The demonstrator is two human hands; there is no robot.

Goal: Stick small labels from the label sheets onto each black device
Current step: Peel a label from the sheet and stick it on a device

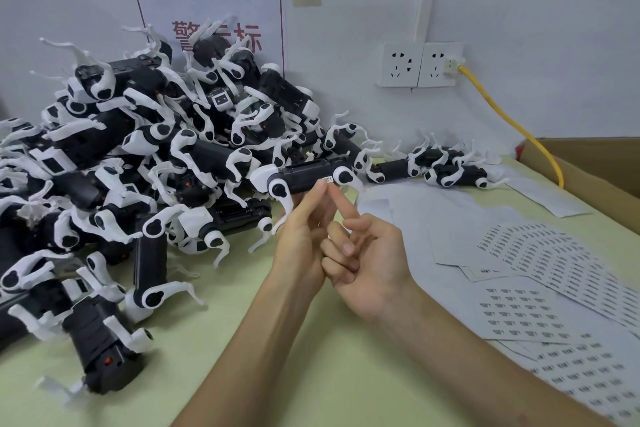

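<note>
Left hand (300,243), fingers straight, props a black device (304,177); right hand (372,265), index out and others curled, presses its label (326,180). The device pile (138,149) crowds behind; label sheets (519,308) lie right.

Bare green tabletop (329,385) lies open in front (the device pile (138,156) crowds the left, label sheets (519,308) the right).

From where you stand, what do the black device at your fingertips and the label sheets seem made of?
The black device: likely hard plastic, matte body, white moulded legs. The label sheets: thin paper, probably sticker stock, printed in rows.
</note>
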